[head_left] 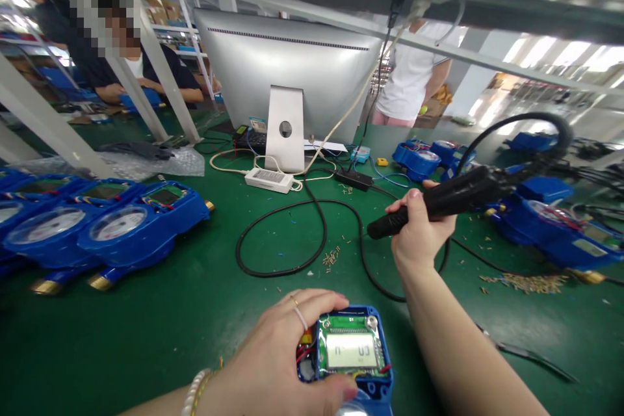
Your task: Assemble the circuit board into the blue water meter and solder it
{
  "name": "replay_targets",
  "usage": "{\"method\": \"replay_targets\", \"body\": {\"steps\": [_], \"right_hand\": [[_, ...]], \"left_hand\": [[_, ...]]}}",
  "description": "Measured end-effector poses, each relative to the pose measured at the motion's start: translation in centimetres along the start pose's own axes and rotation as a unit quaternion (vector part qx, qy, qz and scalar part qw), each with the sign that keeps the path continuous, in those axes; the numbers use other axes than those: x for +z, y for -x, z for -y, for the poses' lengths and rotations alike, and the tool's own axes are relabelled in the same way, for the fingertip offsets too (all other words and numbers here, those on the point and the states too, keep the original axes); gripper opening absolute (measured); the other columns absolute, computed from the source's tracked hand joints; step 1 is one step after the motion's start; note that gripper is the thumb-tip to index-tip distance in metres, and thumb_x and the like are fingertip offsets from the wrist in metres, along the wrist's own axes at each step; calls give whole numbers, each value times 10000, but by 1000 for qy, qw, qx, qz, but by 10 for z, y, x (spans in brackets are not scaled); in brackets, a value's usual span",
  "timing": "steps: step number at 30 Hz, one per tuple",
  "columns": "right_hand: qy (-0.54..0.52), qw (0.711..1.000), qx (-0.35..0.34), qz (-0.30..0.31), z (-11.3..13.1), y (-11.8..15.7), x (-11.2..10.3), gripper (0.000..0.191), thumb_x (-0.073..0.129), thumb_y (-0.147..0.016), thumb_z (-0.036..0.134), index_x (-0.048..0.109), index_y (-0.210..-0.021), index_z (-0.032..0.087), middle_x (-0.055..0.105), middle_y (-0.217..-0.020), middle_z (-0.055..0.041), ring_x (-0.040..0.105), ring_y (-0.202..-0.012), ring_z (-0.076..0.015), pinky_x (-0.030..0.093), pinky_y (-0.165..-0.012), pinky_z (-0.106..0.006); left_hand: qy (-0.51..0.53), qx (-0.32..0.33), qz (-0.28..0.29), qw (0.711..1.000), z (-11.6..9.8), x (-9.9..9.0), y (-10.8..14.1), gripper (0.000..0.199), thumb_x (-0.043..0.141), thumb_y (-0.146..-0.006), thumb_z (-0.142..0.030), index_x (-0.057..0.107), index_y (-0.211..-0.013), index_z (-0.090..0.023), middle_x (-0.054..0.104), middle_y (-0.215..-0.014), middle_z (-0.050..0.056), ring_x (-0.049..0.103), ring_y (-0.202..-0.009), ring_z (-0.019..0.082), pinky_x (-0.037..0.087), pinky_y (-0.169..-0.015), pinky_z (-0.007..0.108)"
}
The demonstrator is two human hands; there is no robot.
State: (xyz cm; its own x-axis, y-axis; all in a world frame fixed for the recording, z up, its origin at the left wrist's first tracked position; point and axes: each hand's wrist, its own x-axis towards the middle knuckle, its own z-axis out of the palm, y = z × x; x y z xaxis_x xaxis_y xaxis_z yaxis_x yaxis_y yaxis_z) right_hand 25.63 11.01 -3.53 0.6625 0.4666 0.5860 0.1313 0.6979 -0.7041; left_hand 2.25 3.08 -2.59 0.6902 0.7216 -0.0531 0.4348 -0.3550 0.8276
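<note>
My left hand (287, 354) grips a blue water meter (383, 385) at the bottom of the view, fingers on its far edge and thumb on its near side. The meter's electronics housing is uncovered. A lit LCD (351, 350) on a green circuit board shows inside, beside red wires; the lower part of the meter is cut off by the frame. In my right hand (422, 231) is a black electric screwdriver (461, 192), its fingers closed around the body. The tool is tilted, its nose pointing left, above the table and apart from the meter.
Blue meters stand in a row at left (131, 224); more blue meters (550, 214) lie at right. Small screws form a pile (531, 283) and a smaller scatter (331, 259). A black cable (238, 250) loops before a monitor (292, 65). Two people are beyond the table.
</note>
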Motion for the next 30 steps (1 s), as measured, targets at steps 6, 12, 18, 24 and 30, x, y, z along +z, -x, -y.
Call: {"method": "replay_targets", "body": {"steps": [6,12,18,24,30], "right_hand": [[-22,999,30,-3,2,3,2,236,632,-871,233,535,-1065,140,528,-665,61,526,-511,-70,490,-517,-214],[-80,994,78,12,67,-6,16,233,630,-776,280,522,-970,209,482,-609,67,494,-487,-104,464,-493,-259],[-101,985,113,89,122,-4,13,191,609,-811,321,575,-938,184,481,-619,43,465,-496,-101,440,-460,-254],[-151,967,127,160,127,0,4,179,511,-913,322,571,-1024,195,473,-700,47,493,-568,-80,485,-531,-244],[-158,960,143,179,127,2,0,227,416,-959,328,578,-1063,209,449,-728,34,510,-594,-88,498,-546,-260]], "left_hand": [[1,4,0,1000,4,1,0,626,753,-663,-395,558,-1244,-269,600,-1268,49,564,-1150,290,461,-1006,416],[-1,18,-19,1000,9,6,0,633,761,-648,-371,562,-1245,-297,406,-1460,76,473,-1268,338,439,-1018,490],[-2,8,-50,999,1,7,3,608,761,-630,-256,576,-1208,-277,272,-1537,68,386,-1345,306,407,-1056,436],[10,14,-46,999,1,9,5,617,748,-645,-233,546,-1227,-269,387,-1484,64,446,-1307,277,390,-1074,451],[0,26,-60,998,2,10,4,637,745,-639,-248,532,-1240,-244,483,-1389,85,497,-1251,292,416,-1050,473]]}}
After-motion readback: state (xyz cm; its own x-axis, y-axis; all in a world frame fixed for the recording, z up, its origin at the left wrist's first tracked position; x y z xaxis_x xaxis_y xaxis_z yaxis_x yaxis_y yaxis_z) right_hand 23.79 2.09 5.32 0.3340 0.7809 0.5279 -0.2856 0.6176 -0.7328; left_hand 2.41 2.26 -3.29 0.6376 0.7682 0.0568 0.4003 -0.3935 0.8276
